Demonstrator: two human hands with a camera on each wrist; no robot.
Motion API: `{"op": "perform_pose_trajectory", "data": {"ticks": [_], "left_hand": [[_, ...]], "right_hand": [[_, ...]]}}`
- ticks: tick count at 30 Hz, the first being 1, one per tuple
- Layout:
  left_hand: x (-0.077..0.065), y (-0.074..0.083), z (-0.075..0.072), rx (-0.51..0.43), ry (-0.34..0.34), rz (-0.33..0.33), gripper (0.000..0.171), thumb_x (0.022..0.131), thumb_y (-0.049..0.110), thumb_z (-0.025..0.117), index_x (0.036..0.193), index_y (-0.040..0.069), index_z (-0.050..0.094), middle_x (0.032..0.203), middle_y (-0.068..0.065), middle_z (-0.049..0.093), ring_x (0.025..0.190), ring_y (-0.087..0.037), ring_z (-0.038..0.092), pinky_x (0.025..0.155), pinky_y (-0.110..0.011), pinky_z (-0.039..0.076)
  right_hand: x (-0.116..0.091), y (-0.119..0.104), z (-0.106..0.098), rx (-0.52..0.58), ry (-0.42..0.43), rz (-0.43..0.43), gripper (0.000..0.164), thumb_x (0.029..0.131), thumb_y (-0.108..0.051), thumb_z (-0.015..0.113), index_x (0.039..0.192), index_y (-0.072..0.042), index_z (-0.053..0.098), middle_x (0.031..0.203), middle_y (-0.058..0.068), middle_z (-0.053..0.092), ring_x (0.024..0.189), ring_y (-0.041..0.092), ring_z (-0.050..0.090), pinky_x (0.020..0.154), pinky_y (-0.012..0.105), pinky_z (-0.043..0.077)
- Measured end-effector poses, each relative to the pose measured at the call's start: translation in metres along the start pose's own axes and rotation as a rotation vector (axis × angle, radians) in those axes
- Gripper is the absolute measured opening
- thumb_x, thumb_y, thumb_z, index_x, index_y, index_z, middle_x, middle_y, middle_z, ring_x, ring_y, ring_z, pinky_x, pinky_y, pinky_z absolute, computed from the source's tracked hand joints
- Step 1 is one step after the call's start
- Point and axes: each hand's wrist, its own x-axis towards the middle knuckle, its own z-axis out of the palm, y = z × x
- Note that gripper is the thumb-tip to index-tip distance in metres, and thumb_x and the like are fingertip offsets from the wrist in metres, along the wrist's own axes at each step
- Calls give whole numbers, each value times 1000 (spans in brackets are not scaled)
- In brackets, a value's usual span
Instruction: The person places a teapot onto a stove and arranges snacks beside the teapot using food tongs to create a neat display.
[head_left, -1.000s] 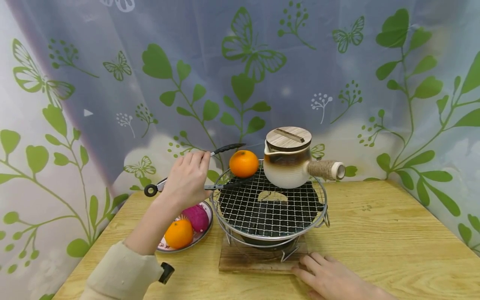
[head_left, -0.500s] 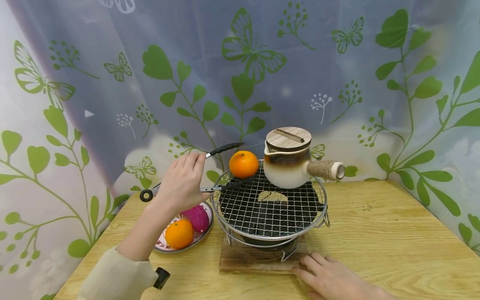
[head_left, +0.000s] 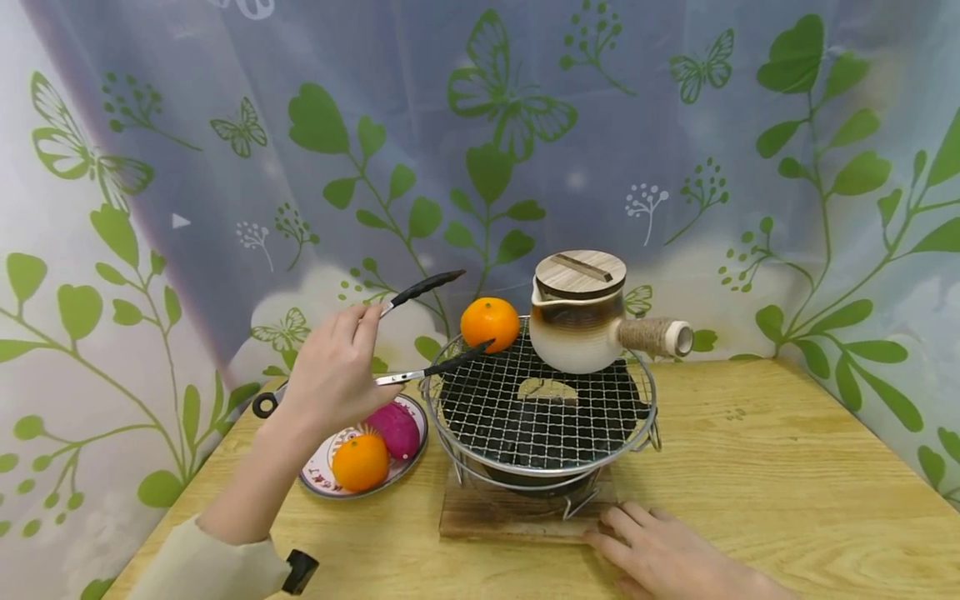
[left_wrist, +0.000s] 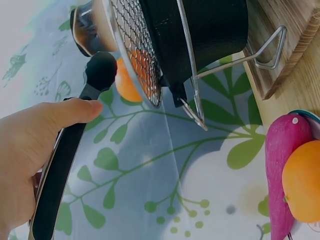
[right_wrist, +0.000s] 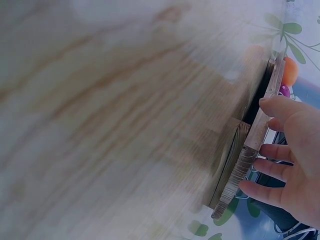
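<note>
My left hand (head_left: 333, 367) holds a pair of tongs (head_left: 426, 288) with black tips, their arms spread apart. An orange (head_left: 489, 323) sits at the back left of a round wire grill rack (head_left: 551, 446). The lower tong tip overlaps the orange's lower edge in the head view, while the upper tip stands off to its left. In the left wrist view the thumb lies along the tongs (left_wrist: 59, 175). My right hand (head_left: 667, 552) rests with extended fingers at the front right corner of the wooden board (head_left: 510, 518) beneath the stove; its fingertips touch the board's edge.
A lidded ceramic pot (head_left: 576, 337) with a twine-wrapped handle (head_left: 647, 335) stands at the rack's back. Left of the stove, a patterned plate (head_left: 318, 469) bears another orange (head_left: 360, 463) and a purple sweet potato (head_left: 397, 429). A leaf-printed cloth (head_left: 570, 175) hangs behind the table.
My left hand has drawn the tongs back to the left, and their arms have spread wider. The orange stays on the rack. My right hand has not moved.
</note>
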Motion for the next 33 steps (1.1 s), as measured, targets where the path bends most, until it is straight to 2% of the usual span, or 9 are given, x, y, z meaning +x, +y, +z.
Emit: {"op": "perform_pose_trajectory", "data": {"ticks": [7, 10, 18, 25, 33], "left_hand": [[-8, -11, -9, -31, 119, -7, 93, 45, 27, 90, 118, -15, 49, 110, -29, 54, 95, -44, 53, 84, -51, 45], [-13, -18, -12, -24, 129, -38, 94, 45, 26, 90, 118, -16, 48, 110, -31, 54, 93, -45, 52, 82, -52, 45], [-35, -37, -18, 11, 44, -160, 92, 48, 24, 86, 121, -15, 45, 112, -32, 53, 93, -47, 49, 80, -55, 43], [-59, -51, -17, 47, -16, -197, 91, 48, 26, 87, 117, -17, 46, 106, -33, 53, 86, -48, 49, 76, -55, 43], [-81, -57, -14, 59, -92, -215, 96, 45, 33, 89, 114, -18, 46, 100, -34, 54, 79, -48, 50, 70, -55, 43]], "right_hand": [[1, -1, -1, -14, -13, 11, 52, 67, -32, 77, 113, -17, 58, 100, 1, 51, 85, 17, 48, 55, 25, 43], [2, -2, -1, -17, -20, 14, 51, 67, -33, 77, 113, -17, 58, 101, 1, 51, 85, 17, 48, 54, 24, 42], [1, -2, -1, -30, 0, 10, 52, 65, -33, 79, 111, -17, 60, 99, 1, 51, 83, 17, 48, 56, 26, 44], [1, -2, -2, -35, -16, 6, 55, 65, -35, 79, 112, -16, 59, 100, 2, 51, 84, 17, 48, 57, 27, 44], [0, -1, -2, -34, -10, 4, 53, 66, -35, 79, 111, -15, 59, 99, 1, 51, 84, 17, 49, 56, 27, 45]]}}
